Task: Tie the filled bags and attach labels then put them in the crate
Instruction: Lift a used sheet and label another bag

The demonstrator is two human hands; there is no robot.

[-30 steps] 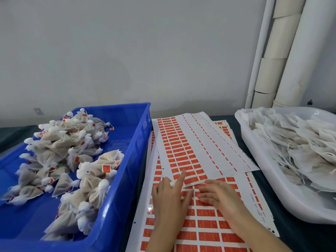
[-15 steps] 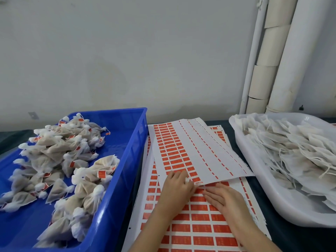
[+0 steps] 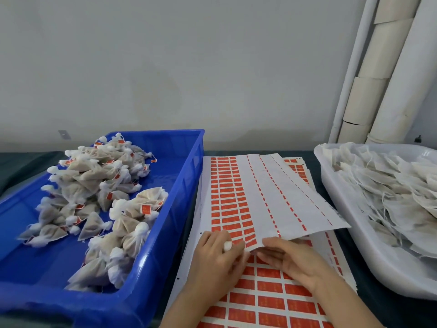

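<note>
Because the left hand (image 3: 216, 261) curls its fingers round a small white tuft (image 3: 227, 245), which I take to be the gathered neck of a filled bag, most of that bag is hidden under the palm. The right hand (image 3: 293, 260) reaches left with fairly straight fingers, the tips at the raised near edge of the upper label sheet (image 3: 264, 192). Whether it pinches a label or only lifts the paper, I cannot tell.

That sheet is thin and floppy, and bows where it is lifted. Its red labels (image 3: 238, 223) are small, light and probably sticky, so each is best taken by one corner and peeled slowly while the other hand weighs the paper down. Beneath lies a fuller label sheet (image 3: 272, 301), flat on the dark surface (image 3: 19, 166).

The bags look soft and light, of fine mesh that could snag or spill if squeezed. The tied neck is the safest hold.

To the left, the blue crate (image 3: 179, 209) holds a heap of tied, labelled bags (image 3: 99, 185). To the right, well apart from it, the white tub (image 3: 369, 256) is piled with untied bags (image 3: 390, 185), their strings loose.
</note>
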